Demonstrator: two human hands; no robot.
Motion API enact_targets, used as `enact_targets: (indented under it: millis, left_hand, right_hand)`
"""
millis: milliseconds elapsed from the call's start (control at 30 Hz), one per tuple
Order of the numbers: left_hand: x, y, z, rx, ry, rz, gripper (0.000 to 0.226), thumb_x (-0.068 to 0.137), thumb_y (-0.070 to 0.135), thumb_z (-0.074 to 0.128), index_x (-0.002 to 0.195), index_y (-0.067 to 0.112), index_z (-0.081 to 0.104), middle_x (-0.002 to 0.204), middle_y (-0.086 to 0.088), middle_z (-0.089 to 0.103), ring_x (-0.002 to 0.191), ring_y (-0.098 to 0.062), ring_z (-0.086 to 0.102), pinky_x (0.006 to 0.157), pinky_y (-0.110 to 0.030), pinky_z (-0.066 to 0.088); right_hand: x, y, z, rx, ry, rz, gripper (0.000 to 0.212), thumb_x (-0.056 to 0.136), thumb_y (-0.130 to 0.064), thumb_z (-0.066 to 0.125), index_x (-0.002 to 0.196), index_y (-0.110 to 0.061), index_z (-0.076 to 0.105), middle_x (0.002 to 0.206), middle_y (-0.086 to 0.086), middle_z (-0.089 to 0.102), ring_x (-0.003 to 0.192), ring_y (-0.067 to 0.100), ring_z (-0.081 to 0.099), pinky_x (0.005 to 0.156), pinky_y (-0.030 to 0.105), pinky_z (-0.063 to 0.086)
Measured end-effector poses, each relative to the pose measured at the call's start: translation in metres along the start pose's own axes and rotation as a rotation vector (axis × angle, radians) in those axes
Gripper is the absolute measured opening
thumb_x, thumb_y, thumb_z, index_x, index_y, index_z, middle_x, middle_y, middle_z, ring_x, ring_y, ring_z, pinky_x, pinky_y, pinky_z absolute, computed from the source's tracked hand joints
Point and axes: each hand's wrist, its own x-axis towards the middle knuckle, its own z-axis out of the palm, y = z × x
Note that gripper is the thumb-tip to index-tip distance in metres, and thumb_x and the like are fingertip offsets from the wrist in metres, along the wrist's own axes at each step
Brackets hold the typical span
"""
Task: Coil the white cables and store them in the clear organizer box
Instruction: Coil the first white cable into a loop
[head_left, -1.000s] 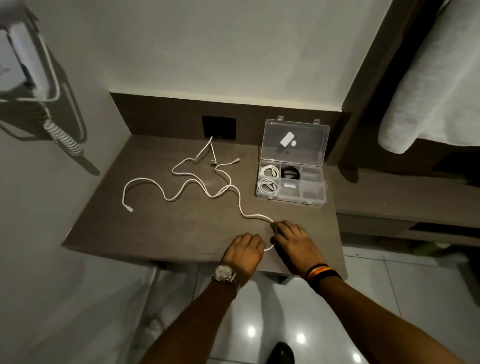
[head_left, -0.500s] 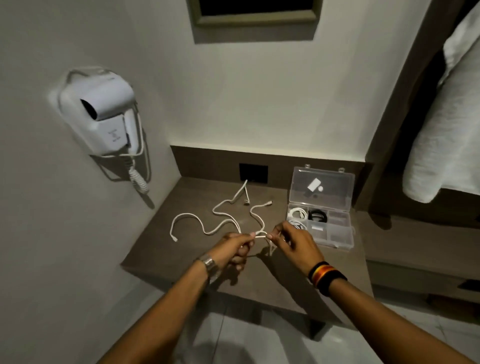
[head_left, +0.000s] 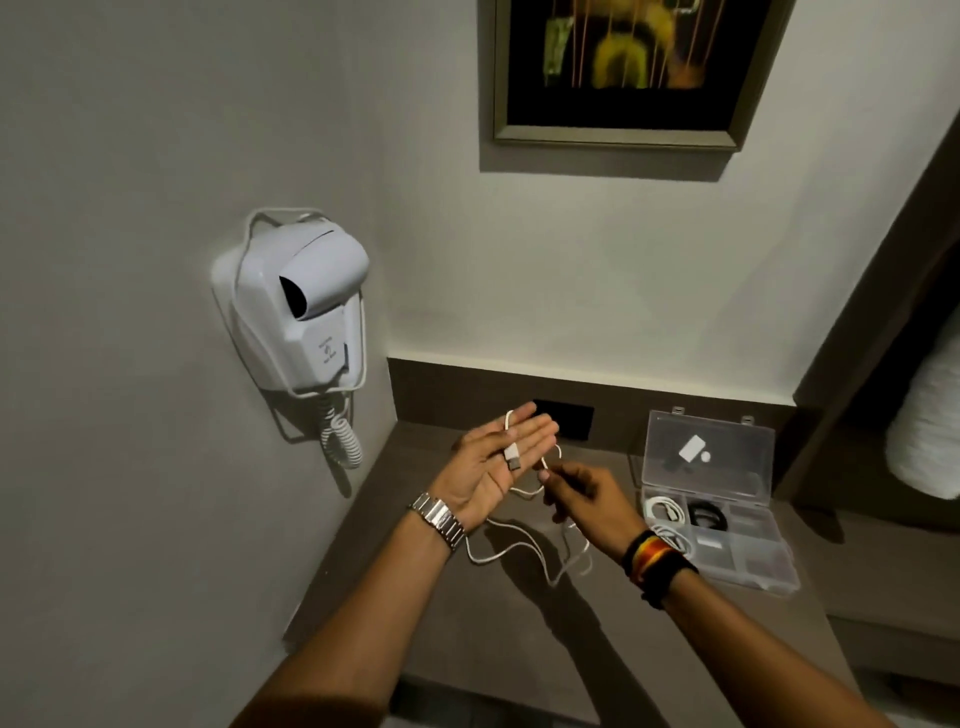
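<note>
**Cable draped over one palm, other hand pinching the slack**

Both hands are up above the brown shelf (head_left: 649, 649) here. The left hand (head_left: 493, 467) is flat and spread, palm up, fingers pointing toward the back wall. It isn't really gripping anything: the white cable (head_left: 524, 540) just loops over the fingers near the tips, and its USB plug (head_left: 513, 461) lies across the palm. The right hand (head_left: 587, 499) sits just beside it, a bit lower, thumb and forefinger closed narrow on the same cable near the left palm's edge. From there the rest of the cable hangs down in loose loops between the two wrists, down to the shelf.

The clear organizer box (head_left: 748, 571) is on the shelf to the right, lid standing open against the back panel. Two white coils (head_left: 662, 508) already sit in its left compartments, with a black coil (head_left: 707, 515) in the one next to them.

There's a metal watch (head_left: 439, 519) on the left wrist and striped bands (head_left: 655, 564) on the right. A wall-mounted hair dryer (head_left: 298, 306) hangs to the left, with a framed picture (head_left: 623, 67) up top.
</note>
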Motion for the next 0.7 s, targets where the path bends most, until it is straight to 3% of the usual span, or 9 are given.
enact_targets:
  millis: [233, 333, 400, 467, 500, 567, 633, 700]
  left_hand:
    - [0.02, 0.015, -0.007, 0.072, 0.061, 0.152, 0.049, 0.092, -0.018, 0.033, 0.135, -0.002, 0.052, 0.142, -0.024, 0.052, 0.134, -0.034, 0.049, 0.108, -0.043, 0.043]
    - [0.026, 0.017, -0.009, 0.102, 0.114, 0.197, 0.049, 0.093, -0.018, 0.034, 0.137, -0.002, 0.048, 0.145, -0.023, 0.049, 0.135, -0.032, 0.048, 0.107, -0.041, 0.043]
    - [0.03, 0.015, -0.011, 0.166, 0.14, 0.203, 0.048, 0.095, -0.016, 0.035, 0.139, -0.001, 0.046, 0.148, -0.022, 0.046, 0.137, -0.031, 0.046, 0.109, -0.042, 0.042]
    - [0.033, 0.009, -0.008, 0.379, 0.188, 0.222, 0.048, 0.097, -0.012, 0.036, 0.142, 0.002, 0.045, 0.15, -0.018, 0.045, 0.139, -0.027, 0.044, 0.114, -0.041, 0.038]
    - [0.033, 0.006, -0.005, 0.563, 0.218, 0.235, 0.048, 0.098, -0.01, 0.036, 0.142, 0.004, 0.046, 0.15, -0.015, 0.046, 0.139, -0.024, 0.044, 0.115, -0.04, 0.037]
    - [0.028, -0.004, 0.004, 0.948, 0.208, 0.233, 0.044, 0.099, -0.001, 0.039, 0.138, 0.014, 0.055, 0.144, -0.005, 0.055, 0.134, -0.016, 0.049, 0.113, -0.036, 0.04]
    - [0.018, -0.015, 0.016, 1.195, 0.119, 0.158, 0.038, 0.097, 0.02, 0.044, 0.121, 0.036, 0.067, 0.125, 0.012, 0.067, 0.118, -0.004, 0.059, 0.101, -0.025, 0.047]
    - [0.01, -0.024, 0.027, 1.244, 0.053, 0.061, 0.036, 0.087, 0.028, 0.045, 0.106, 0.041, 0.072, 0.108, 0.019, 0.073, 0.103, 0.003, 0.065, 0.085, -0.01, 0.049]
  right_hand:
    - [0.002, 0.0, -0.013, 0.053, -0.01, 0.076, 0.021, 0.102, -0.019, 0.062, 0.118, -0.012, 0.072, 0.076, 0.006, 0.068, 0.056, 0.013, 0.059, 0.058, 0.03, 0.057]
    - [-0.009, 0.003, -0.025, -0.001, -0.086, 0.081, 0.016, 0.102, -0.027, 0.062, 0.108, -0.021, 0.076, 0.066, -0.002, 0.059, 0.048, 0.006, 0.053, 0.048, 0.022, 0.049]
    - [-0.015, -0.005, -0.032, -0.182, -0.158, 0.016, 0.017, 0.102, -0.034, 0.06, 0.109, -0.032, 0.075, 0.064, -0.011, 0.063, 0.051, 0.001, 0.057, 0.051, 0.017, 0.047]
    - [-0.017, -0.019, -0.04, -0.397, -0.231, -0.088, 0.023, 0.103, -0.039, 0.056, 0.119, -0.033, 0.071, 0.075, -0.016, 0.072, 0.066, 0.003, 0.066, 0.061, 0.02, 0.053]
    - [-0.017, -0.028, -0.045, -0.496, -0.25, -0.139, 0.025, 0.103, -0.041, 0.055, 0.119, -0.031, 0.071, 0.083, -0.01, 0.075, 0.072, 0.008, 0.069, 0.066, 0.026, 0.057]
    - [-0.015, -0.046, -0.06, -0.63, -0.224, -0.251, 0.026, 0.102, -0.044, 0.055, 0.111, -0.028, 0.073, 0.083, -0.002, 0.075, 0.07, 0.008, 0.067, 0.065, 0.027, 0.056]
    - [-0.007, -0.063, -0.078, -0.641, -0.137, -0.361, 0.022, 0.099, -0.044, 0.06, 0.101, -0.027, 0.076, 0.073, -0.01, 0.071, 0.06, -0.001, 0.062, 0.055, 0.016, 0.046]
    - [0.007, -0.074, -0.095, -0.571, -0.047, -0.406, 0.016, 0.094, -0.039, 0.07, 0.093, -0.026, 0.079, 0.075, -0.013, 0.075, 0.067, -0.003, 0.067, 0.059, 0.014, 0.048]
